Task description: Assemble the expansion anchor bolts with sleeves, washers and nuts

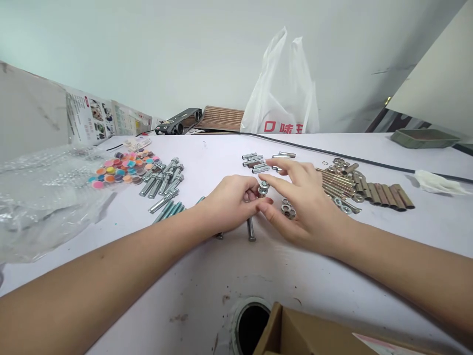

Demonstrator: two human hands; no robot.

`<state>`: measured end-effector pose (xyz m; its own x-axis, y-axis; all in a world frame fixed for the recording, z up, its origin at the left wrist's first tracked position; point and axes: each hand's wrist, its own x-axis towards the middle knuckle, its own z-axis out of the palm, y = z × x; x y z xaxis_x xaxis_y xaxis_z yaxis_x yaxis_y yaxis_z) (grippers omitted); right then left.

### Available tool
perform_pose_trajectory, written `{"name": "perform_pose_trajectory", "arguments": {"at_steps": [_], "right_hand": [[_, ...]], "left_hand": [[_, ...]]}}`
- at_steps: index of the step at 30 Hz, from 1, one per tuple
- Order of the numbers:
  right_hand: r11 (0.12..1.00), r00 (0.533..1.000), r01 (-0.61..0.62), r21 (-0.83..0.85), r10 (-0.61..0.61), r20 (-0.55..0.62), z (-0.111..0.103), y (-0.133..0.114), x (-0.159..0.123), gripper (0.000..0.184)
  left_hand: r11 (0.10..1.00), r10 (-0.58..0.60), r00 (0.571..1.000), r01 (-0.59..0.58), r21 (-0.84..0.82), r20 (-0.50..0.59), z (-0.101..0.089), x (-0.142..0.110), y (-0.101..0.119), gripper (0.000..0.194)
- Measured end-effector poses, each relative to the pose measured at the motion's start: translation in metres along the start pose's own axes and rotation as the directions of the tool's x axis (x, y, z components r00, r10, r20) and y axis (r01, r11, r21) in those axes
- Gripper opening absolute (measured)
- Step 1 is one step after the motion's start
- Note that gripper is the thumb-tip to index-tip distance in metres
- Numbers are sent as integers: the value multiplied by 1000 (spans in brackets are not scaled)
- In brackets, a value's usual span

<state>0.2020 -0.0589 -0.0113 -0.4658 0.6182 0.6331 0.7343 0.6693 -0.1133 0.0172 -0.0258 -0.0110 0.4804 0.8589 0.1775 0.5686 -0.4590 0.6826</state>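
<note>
Near the middle of the table, my left hand (234, 202) is closed around an anchor bolt (263, 189), with a nut and washer showing at its top. The fingers hide the rest of that bolt. My right hand (301, 197) is just to the right of it, thumb and fingers apart, the index fingertip beside the nut. I cannot tell whether it touches. Below my left hand a metal rod (251, 230) points toward me; its upper part is hidden. Loose washers (287, 209) lie behind the right thumb, and metal sleeves (254, 161) lie beyond both hands.
Assembled anchor bolts (164, 178) and bluish threaded rods (170, 212) lie left, by coloured discs (127, 167) and a clear plastic bag (55, 197). At right are long bolts (336, 183) and brownish sleeves (388, 196). A cardboard box (314, 330) and a round hole (253, 328) are in front.
</note>
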Motion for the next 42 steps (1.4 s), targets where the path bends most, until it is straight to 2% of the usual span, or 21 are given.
{"name": "perform_pose_trajectory", "arguments": {"at_steps": [2,4,6,7,9,10,12,13,18,19,20,22,23,25,27,29,32,35,37,39,42], "right_hand": [[1000,999,21,11,-21,-48,-4,-1,1,13],[999,989,25,38,-19,-149,-8,-3,-1,14],[998,984,8,60,3,-180,-9,-4,-3,7],[998,987,-8,65,19,-160,-8,-4,-4,7],[998,997,-48,46,50,-62,-3,-4,-5,34],[998,998,-56,31,56,8,-1,-4,-6,40],[999,993,-39,14,38,110,1,-3,-6,36],[1000,993,-18,16,16,114,0,-2,-6,27],[996,980,94,5,-92,-175,-7,-4,-8,4],[997,982,75,-5,-75,-173,-6,-4,-8,8],[999,989,43,-15,-45,-138,-3,-3,-8,23],[999,1000,-19,-26,19,-16,2,-1,-8,48],[999,999,-28,-24,29,39,3,0,-7,49],[1000,998,2,-2,-2,69,2,1,-7,33],[999,999,43,24,-43,-12,-2,-1,-7,11],[999,993,47,23,-44,-109,-6,-3,-7,4],[1000,995,6,14,-4,-104,-4,-4,-7,25],[999,1000,5,40,-5,18,1,-1,-6,46],[996,998,37,82,-41,43,0,0,-6,33],[987,995,99,127,-95,-36,-4,-1,-7,10],[979,979,147,141,-124,-160,-11,-7,-9,8]], "left_hand": [[1000,-10,1000,10,-5,2,-1,0,0,31],[1000,-23,1000,23,-18,19,-1,0,1,36],[999,-23,999,24,-29,32,-1,0,2,37],[999,-17,999,18,-28,32,-1,0,2,36],[1000,-9,1000,10,-21,25,-1,0,2,34],[1000,-12,1000,12,-20,23,-1,0,2,34],[1000,-22,999,22,-17,27,0,0,1,36],[1000,-26,999,26,-17,29,-1,0,1,36],[999,-32,999,34,-34,41,-1,-1,0,36],[999,-31,999,32,-36,39,-1,-1,1,36],[999,-28,999,29,-37,36,-1,-1,1,36],[999,-26,999,27,-40,29,-1,-1,1,37],[999,-27,999,28,-43,28,-1,-1,1,38],[998,-28,999,30,-49,34,-1,-1,0,37],[998,-35,999,37,-51,39,-1,-1,0,35],[998,-40,998,41,-45,42,-1,-2,0,35],[999,-27,999,29,-33,36,-1,-1,1,35],[999,-15,999,16,-33,29,0,-1,0,37],[999,-20,999,22,-42,30,0,-1,-1,38],[998,-32,999,34,-56,37,0,-1,-1,37],[997,-41,998,44,-56,44,-1,-2,0,37]]}}
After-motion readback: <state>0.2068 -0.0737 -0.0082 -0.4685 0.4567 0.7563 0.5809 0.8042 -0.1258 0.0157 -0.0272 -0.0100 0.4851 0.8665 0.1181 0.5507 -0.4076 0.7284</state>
